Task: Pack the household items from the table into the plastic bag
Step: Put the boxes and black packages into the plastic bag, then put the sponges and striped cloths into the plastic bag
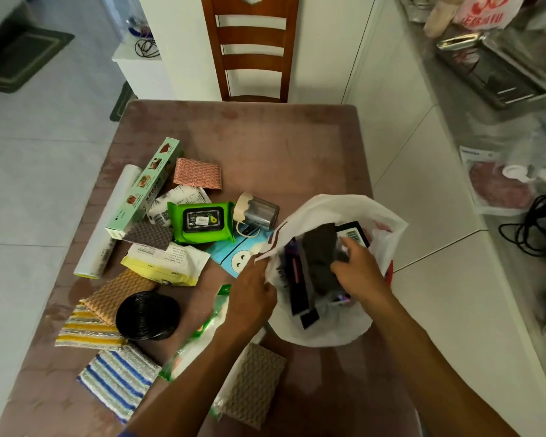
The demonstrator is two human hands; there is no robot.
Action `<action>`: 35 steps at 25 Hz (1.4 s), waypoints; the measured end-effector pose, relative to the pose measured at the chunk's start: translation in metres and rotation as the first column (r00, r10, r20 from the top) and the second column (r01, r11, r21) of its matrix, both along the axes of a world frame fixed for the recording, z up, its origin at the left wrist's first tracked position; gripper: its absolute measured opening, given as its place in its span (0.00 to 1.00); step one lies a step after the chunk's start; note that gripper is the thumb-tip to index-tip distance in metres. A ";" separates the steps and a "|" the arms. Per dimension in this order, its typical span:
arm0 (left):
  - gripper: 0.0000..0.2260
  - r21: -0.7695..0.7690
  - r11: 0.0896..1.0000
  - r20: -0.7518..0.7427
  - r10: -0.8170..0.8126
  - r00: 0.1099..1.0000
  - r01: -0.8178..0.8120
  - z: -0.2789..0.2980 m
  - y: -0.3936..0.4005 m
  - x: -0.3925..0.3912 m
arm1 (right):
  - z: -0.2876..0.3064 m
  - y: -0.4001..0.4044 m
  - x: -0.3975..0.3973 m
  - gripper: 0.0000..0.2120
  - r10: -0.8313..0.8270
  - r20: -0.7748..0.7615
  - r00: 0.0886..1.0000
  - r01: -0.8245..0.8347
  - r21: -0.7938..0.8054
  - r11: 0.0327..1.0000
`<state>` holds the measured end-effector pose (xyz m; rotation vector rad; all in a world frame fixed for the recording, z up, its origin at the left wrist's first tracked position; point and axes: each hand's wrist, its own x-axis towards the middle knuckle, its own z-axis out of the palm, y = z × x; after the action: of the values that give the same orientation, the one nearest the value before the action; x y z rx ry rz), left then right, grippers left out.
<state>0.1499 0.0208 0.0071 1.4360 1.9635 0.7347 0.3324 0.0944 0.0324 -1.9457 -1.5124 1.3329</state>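
So the white plastic bag (325,216) sits on the right side of the mauve-topped table (265,137), with a dark grey cloth (322,247) and a black barcoded box (355,234) inside it. Everything else is piled to its left. The green wet-wipes pack (200,225) lies mid-table, the clear cylindrical jar (259,211) just right of it. Left of the wipes, a long green cardboard box (145,187) lies across a white roll (108,222). The black coiled roll of bin bags (148,316) is nearer the front, and the blue-striped woven cloth (117,378) in front of that. A brown wooden chair (252,48) stands behind the table.
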 end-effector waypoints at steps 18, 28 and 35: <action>0.27 -0.050 0.979 0.159 0.202 0.966 -0.196 -0.037 -0.086 -0.066 | 0.022 -0.116 -0.018 0.12 0.480 0.536 0.694 -0.582 0.026 0.813; 0.33 -0.554 0.830 0.169 0.193 0.966 -0.069 -0.083 -0.146 -0.085 | -0.089 -0.194 -0.085 0.26 -0.161 -0.030 0.987 0.130 -0.456 0.880; 0.15 -0.613 0.765 0.576 0.603 0.551 -0.196 -0.041 -0.167 -0.109 | -0.068 -0.211 -0.139 0.17 -0.005 -0.277 0.961 -0.123 -0.442 0.888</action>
<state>0.0412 -0.1464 -0.0336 0.2186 1.6055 0.7858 0.1929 -0.1167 -0.0361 -1.8701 -1.2099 2.0400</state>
